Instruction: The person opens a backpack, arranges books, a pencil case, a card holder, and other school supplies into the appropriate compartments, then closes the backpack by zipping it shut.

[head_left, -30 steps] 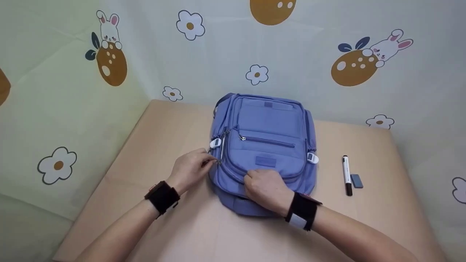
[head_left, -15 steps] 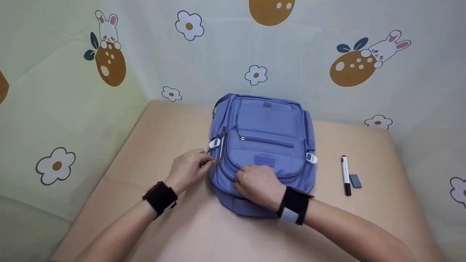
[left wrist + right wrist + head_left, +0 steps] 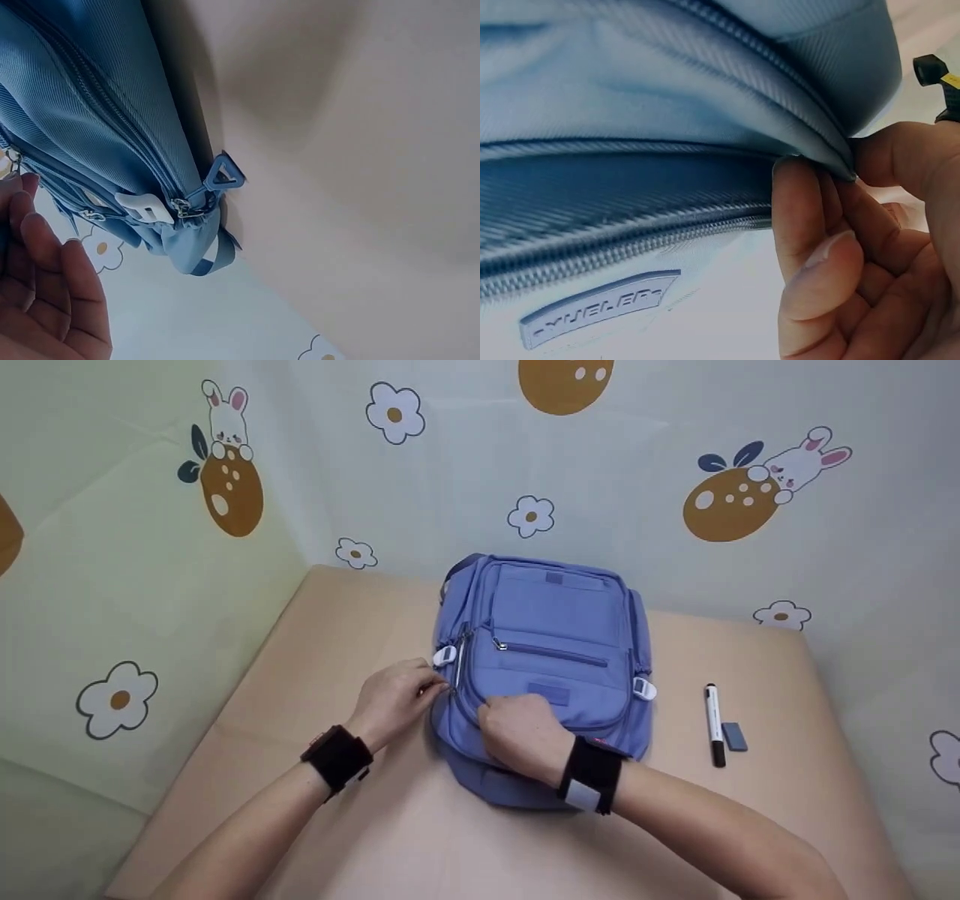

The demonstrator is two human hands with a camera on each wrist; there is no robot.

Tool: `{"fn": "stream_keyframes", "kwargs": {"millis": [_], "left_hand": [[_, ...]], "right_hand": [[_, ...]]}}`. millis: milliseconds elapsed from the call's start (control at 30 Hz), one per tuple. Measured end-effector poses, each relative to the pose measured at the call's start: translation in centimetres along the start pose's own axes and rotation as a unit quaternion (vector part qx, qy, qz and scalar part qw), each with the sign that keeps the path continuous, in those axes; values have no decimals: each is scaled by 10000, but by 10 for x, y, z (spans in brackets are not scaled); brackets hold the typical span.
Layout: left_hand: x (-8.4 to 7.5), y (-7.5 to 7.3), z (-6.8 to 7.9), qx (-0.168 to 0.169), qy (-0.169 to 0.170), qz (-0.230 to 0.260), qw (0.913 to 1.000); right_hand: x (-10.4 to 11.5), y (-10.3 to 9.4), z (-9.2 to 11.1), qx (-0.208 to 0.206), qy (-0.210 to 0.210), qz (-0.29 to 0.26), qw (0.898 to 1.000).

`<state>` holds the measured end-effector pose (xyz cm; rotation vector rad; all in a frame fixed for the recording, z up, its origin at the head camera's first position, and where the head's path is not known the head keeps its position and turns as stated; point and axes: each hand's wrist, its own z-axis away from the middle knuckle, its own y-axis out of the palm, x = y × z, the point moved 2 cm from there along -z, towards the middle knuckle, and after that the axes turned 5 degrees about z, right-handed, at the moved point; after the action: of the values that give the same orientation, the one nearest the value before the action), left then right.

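Note:
A blue-purple backpack (image 3: 559, 611) lies front side up on the table, with zippers curving round its front. At its left side my left hand (image 3: 397, 697) pinches a small metal zipper pull (image 3: 15, 157) between thumb and finger, just below a white buckle (image 3: 444, 655). The side zipper shows a pale gap above that hand. My right hand (image 3: 525, 739) grips a fold of the backpack's fabric near the lower front, its fingertips hidden from the head view. In the right wrist view, thumb and fingers (image 3: 799, 210) pinch the fabric edge beside a zipper track (image 3: 622, 251).
Right of the backpack lie a black-and-white marker (image 3: 714, 724) and a small blue-grey block (image 3: 735, 736). Behind the beige table (image 3: 322, 615) hangs a printed cloth (image 3: 465, 457). A second white buckle (image 3: 643, 688) sits on the bag's right side.
My right hand has shifted left along the lower front of the backpack, closer to my left hand. The left hand keeps nearly the same place at the zipper pull.

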<state>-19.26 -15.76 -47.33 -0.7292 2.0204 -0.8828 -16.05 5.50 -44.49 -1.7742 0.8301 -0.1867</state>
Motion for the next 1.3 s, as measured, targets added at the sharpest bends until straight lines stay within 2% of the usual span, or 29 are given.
{"fn": "stream_keyframes", "kwargs": {"millis": [400,633,900,1067,1300], "left_hand": [[25,13,-37,-6,-475,-277,9985],[36,24,-58,-53,-571,-477,9972],[36,29,-61,93,-700,-534,9961],[36,30,-64,273,-794,-550,9949],[36,35,-67,510,-622,-376,9961]], "right_hand": [[0,0,3,-44,-50,-131,9999],[0,1,6,-133,-45,-238,9996],[-1,2,8,-445,-94,-224,9987],[-2,3,7,-479,-77,-177,9987],[0,2,6,-392,-27,-95,9992]]}}
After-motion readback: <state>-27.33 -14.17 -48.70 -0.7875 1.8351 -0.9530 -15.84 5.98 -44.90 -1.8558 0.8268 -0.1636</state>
